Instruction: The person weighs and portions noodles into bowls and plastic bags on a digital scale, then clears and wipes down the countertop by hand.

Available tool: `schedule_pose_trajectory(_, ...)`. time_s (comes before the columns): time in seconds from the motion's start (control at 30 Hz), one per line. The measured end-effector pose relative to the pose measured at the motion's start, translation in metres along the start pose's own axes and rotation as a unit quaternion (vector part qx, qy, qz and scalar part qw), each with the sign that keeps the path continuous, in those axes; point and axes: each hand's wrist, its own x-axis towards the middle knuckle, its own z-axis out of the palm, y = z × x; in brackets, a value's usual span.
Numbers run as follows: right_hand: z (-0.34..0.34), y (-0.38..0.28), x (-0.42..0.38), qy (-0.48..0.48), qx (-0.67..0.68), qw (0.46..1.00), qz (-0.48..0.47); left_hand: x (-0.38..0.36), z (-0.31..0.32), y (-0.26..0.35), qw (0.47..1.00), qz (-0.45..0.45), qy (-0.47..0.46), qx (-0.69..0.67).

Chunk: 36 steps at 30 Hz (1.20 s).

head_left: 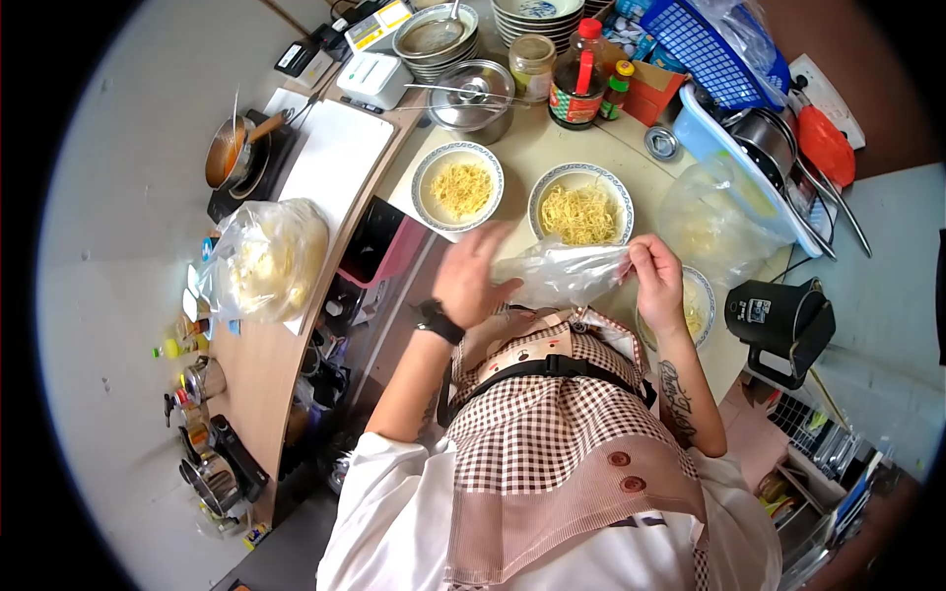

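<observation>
My right hand (655,273) pinches one end of a clear plastic bag (562,272), which stretches leftwards in front of my apron. Near the bag's other end is my left hand (475,273), fingers spread and partly blurred, with nothing seen in its grasp. Beyond the hands, one patterned bowl (457,187) of yellow noodles stands at the left and another bowl (581,204) of noodles stands at the centre. A third bowl (699,305) with some noodles is partly hidden behind my right hand and forearm.
A lidded pot (471,101), a sauce bottle (577,79) and stacked bowls (535,18) line the back. At right are a clear bag (724,212), a blue tub (734,158) and a black jug (778,320). A full plastic bag (266,258) sits on the left table.
</observation>
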Motion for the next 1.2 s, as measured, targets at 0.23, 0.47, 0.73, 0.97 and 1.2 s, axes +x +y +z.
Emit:
schedule_pose_trajectory(0.23,0.042,-0.027,0.012,-0.049,-0.384,0.865,-0.319,-0.008,0.003,0.002,0.995,-0.032,0.023,-0.087)
schedule_pose_trajectory(0.47,0.077,-0.027,0.015,-0.444,-0.411,0.79,0.105,-0.035,-0.029,-0.043,0.973,-0.193,0.12,-0.036)
schedule_pose_trajectory(0.73,0.045,0.058,0.1,-0.088,-0.643,0.757,0.07,-0.06,-0.041,-0.025,0.967,-0.22,0.073,-0.106)
schedule_pose_trajectory(0.97,0.067,0.111,0.114,-0.118,-0.68,0.718,0.09,-0.069,-0.037,-0.03,0.975,-0.216,0.052,-0.03)
schedule_pose_trajectory(1.2,0.032,0.118,0.136,-0.134,-0.43,0.88,0.151,-0.054,-0.043,-0.019,0.958,-0.223,0.125,-0.131)
